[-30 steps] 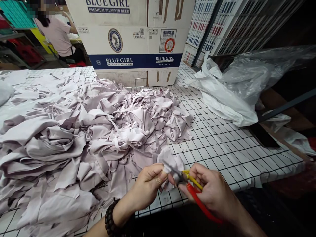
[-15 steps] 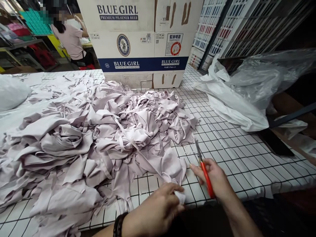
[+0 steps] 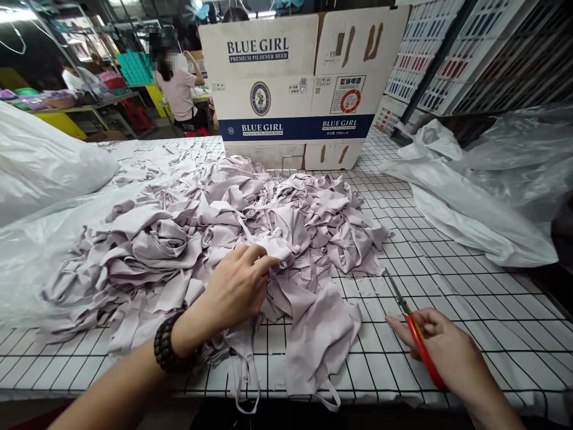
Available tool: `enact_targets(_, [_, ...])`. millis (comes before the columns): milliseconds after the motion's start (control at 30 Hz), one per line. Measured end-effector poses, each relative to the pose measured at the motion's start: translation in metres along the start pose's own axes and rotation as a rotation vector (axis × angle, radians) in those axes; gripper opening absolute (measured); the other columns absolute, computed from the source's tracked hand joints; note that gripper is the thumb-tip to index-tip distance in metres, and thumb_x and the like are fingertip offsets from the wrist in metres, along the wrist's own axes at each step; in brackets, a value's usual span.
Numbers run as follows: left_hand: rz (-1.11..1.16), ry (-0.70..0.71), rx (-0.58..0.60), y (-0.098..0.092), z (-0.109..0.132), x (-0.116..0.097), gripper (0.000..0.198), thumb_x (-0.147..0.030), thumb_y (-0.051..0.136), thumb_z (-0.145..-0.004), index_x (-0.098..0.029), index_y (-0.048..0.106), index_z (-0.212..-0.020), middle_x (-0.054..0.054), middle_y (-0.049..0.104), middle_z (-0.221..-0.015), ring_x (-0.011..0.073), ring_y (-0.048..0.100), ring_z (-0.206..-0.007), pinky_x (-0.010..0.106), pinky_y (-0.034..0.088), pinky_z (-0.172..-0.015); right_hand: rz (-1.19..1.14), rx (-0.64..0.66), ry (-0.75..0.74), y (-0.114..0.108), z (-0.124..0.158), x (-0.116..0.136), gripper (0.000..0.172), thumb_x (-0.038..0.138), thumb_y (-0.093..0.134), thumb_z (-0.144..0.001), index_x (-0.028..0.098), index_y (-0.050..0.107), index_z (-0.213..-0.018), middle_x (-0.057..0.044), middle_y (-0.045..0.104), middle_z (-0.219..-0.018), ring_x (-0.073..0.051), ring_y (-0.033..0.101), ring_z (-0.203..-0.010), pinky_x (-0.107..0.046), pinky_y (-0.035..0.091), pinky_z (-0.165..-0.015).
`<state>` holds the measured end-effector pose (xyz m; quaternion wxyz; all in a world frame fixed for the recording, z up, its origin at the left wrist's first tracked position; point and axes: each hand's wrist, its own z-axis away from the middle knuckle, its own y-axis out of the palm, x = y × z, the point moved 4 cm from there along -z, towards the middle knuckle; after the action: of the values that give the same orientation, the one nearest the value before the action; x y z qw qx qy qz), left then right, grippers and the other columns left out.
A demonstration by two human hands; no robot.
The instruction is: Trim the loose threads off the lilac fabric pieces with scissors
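Reaching forward over the table's near edge, the left hand (image 3: pixel 237 288) lies palm down on the fabric pile (image 3: pixel 188 239), its fingers bent and the thumb and forefinger pinched on a pale lilac fold near the heap's middle; a dark beaded bracelet (image 3: pixel 168 349) circles the wrist. The right hand (image 3: pixel 443 349) rests low at the right on the grid-patterned table (image 3: pixel 470 310), well apart from the left, fingers wrapped round the red handles of the scissors (image 3: pixel 414 331), whose closed blades point up and left toward the edge of the cloth. Behind the pile stands a cardboard box (image 3: pixel 290 89) printed "BLUE GIRL" and "PREMIUM PILSENER BEER" on its white panel and again on a blue band, with a round crest between.
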<state>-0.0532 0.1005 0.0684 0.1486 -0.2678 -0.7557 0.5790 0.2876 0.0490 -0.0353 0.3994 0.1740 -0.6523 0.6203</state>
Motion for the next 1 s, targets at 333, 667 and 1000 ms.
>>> enact_targets(333, [-0.293,0.398,0.196,-0.004,-0.040,-0.005,0.012,-0.013,0.049,-0.094,-0.014,0.058,-0.086,0.005,0.060,-0.083,0.0186,0.050,-0.072,0.030,0.039,-0.062,-0.515,0.240,0.114,0.033,0.024,0.060,0.047,0.053,0.082,-0.059,0.021,0.050,-0.071,0.003,0.059,-0.061,-0.010,0.047,-0.046,-0.024,0.043,-0.044])
enact_targets(667, [0.561,-0.044,-0.129,0.004,0.000,-0.047,0.011,-0.022,0.053,-0.092,-0.018,0.049,-0.083,-0.002,0.055,-0.067,0.0107,0.049,-0.056,0.021,0.039,-0.052,-0.891,0.079,-0.155,0.078,0.038,0.138,0.032,0.022,0.079,-0.067,0.023,0.056,-0.088,0.003,0.065,-0.077,-0.011,0.058,-0.061,-0.022,0.051,-0.059])
enact_targets(1000, [1.984,-0.681,0.657,0.056,0.017,-0.067,0.051,-0.057,0.075,-0.070,-0.009,0.067,-0.086,0.002,0.064,-0.062,0.0081,0.058,-0.045,0.022,0.053,-0.050,-0.873,0.292,-0.169,0.066,0.031,0.133,0.033,0.010,0.072,-0.061,0.023,0.056,-0.087,0.004,0.067,-0.079,-0.007,0.053,-0.049,-0.016,0.043,-0.043])
